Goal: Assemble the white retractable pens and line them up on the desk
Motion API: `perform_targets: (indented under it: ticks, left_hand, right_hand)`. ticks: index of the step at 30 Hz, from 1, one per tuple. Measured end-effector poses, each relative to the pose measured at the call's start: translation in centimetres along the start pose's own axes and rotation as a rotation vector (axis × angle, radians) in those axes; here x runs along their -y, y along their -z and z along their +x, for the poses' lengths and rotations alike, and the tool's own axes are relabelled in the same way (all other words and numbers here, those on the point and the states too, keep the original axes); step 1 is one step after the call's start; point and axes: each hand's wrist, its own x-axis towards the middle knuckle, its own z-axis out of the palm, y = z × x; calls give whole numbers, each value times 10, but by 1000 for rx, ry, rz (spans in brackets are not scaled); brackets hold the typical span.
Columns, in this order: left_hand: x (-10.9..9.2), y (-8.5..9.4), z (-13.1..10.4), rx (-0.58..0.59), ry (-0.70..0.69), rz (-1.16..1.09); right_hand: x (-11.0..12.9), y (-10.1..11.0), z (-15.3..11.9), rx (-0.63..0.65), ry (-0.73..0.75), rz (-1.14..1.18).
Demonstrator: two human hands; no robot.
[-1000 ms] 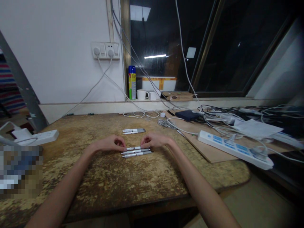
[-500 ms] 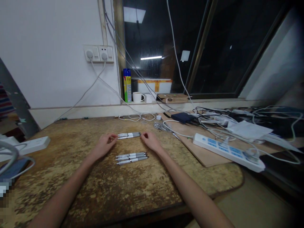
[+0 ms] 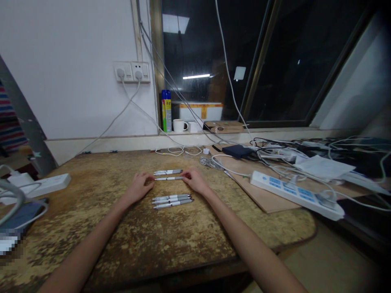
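Observation:
A white and grey pen [image 3: 168, 178] lies crosswise between my hands. My left hand [image 3: 141, 186] is closed at its left end, thumb and fingers pinched together. At the other end, my right hand [image 3: 194, 181] pinches the pen's tip. Just behind it, pens of the same kind [image 3: 168, 172] rest side by side on the worn wooden table [image 3: 128, 236]. Closer to me lies a second group, several similar pens [image 3: 172, 201] roughly parallel, the front one slightly slanted. Whether the held pen is lifted off the tabletop I cannot tell.
A white power strip [image 3: 296, 195] sits on a brown board [image 3: 259, 197] at right, among tangled cables and papers [image 3: 325, 167]. Another power strip [image 3: 55, 185] is at left. A spray can [image 3: 166, 112] and a mug [image 3: 179, 125] stand on the windowsill.
Both hands have come slightly toward me with one pen, which now lies apart from the pens behind it. The view has shifted a little to the left.

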Motion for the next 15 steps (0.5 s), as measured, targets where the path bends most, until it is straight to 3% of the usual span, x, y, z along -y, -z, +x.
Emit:
perform_targets:
  ticks: [7, 11, 15]
  left_hand:
    - [-29, 1, -6, -77, -117, 127]
    - [-46, 4, -9, -15, -200, 42]
    - [-47, 5, -9, 20, -187, -27]
  right_hand:
    - [17, 4, 1, 86, 9, 147]
    - [27, 3, 1, 136, 54, 231]
    - [36, 6, -5, 91, 181, 120]
